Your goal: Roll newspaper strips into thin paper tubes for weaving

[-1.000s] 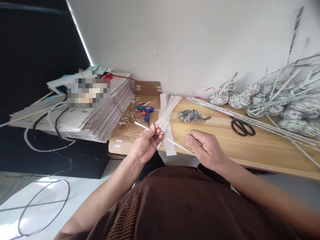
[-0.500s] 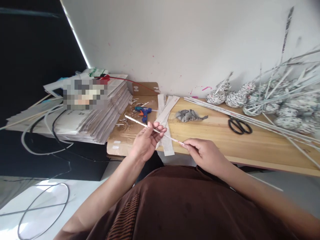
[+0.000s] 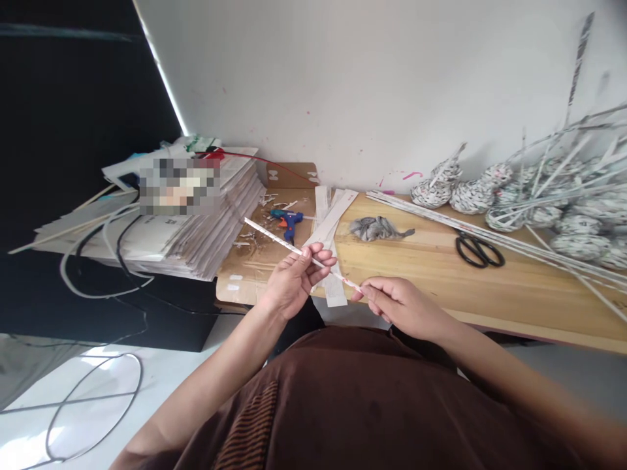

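Observation:
A thin white rolled paper stick (image 3: 274, 237) slants across the space in front of the table edge. My left hand (image 3: 298, 277), palm up, holds its middle between thumb and curled fingers. The lower right end, with red marks, is pinched by my right hand (image 3: 396, 301). Behind my left hand, flat paper strips (image 3: 329, 225) lie crossed on the table. A blue glue gun (image 3: 290, 223) rests on brown cardboard (image 3: 249, 271) to their left, and a grey crumpled cloth (image 3: 373, 228) lies to their right.
Black scissors (image 3: 479, 250) lie on the wooden table (image 3: 426, 267) beside long paper sticks (image 3: 441, 224). Woven paper pieces (image 3: 473, 196) with sticks poking out fill the right back. On the left stands a tall stack of paper (image 3: 206, 241) with cables hanging over it.
The view has shifted slightly, so the table things sit further right. Both hands keep hold of the paper stick, and more of its far end shows. The right hand's fingers have shifted a little.

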Demonstrator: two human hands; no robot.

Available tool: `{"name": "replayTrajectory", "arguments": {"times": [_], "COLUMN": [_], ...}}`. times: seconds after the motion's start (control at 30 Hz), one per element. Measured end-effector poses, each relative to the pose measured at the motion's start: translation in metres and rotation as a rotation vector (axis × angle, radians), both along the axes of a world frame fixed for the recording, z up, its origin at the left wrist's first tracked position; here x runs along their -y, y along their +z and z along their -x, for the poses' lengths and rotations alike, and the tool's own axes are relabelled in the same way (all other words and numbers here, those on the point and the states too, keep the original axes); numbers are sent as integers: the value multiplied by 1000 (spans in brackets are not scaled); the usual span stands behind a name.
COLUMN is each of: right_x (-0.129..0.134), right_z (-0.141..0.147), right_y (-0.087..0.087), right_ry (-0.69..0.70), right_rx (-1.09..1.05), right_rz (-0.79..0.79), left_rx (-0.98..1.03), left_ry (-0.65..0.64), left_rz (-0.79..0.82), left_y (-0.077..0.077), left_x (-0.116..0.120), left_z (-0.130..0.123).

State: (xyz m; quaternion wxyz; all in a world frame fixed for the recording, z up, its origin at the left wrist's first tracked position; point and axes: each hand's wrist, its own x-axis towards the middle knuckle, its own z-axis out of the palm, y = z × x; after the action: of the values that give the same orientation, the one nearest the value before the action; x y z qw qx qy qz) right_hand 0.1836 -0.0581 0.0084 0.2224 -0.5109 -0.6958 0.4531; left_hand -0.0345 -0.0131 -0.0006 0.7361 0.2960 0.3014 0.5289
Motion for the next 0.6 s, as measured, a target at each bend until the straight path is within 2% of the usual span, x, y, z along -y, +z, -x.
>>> {"name": "replayTrajectory", "arguments": {"times": [0.17,0.37,0.5,0.6], "right_x": [-1,-23,-37,-37], "right_z": [1,21,36,39], "right_y": [-4,-2,-1,-2], "right_ry": [-31,-214,-212,-222], "right_rx": [-33,-203,-247,-159], "right_rz": [6,-236,-280,-401], "left_rx": [-4,-9,-30,-36], "left_ry": [4,-98,-104,-116], "left_rz": [20,81,80,70], "left_y": [-2,-5,-3,-1], "left_x": [1,10,14,14], "left_z": [0,-12,-17,-16]}}
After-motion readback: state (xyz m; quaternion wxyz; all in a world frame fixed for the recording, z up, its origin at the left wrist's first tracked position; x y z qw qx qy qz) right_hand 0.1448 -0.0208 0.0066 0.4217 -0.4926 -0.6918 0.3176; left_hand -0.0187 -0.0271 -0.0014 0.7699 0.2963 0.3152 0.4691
